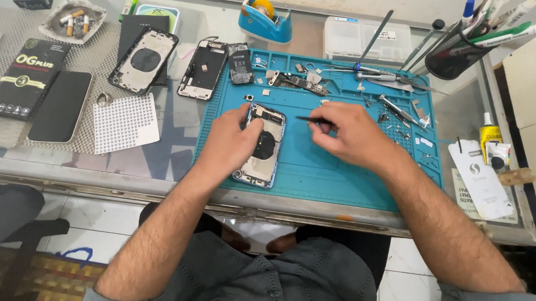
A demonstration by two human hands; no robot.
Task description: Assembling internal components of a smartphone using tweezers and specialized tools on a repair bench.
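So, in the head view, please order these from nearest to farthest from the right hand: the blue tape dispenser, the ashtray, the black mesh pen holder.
Measured from the right hand:
1. Black mesh pen holder, up and to the right, at the table's back edge.
2. Blue tape dispenser, up and to the left, behind the blue mat.
3. Ashtray, far left, at the back corner.
The first two are fairly close in distance.

Both bare arms reach forward from the bottom. The left hand (231,144) lies flat, fingers curled down. The right hand (351,135) is pinched shut, thumb against fingertips, pointing left.
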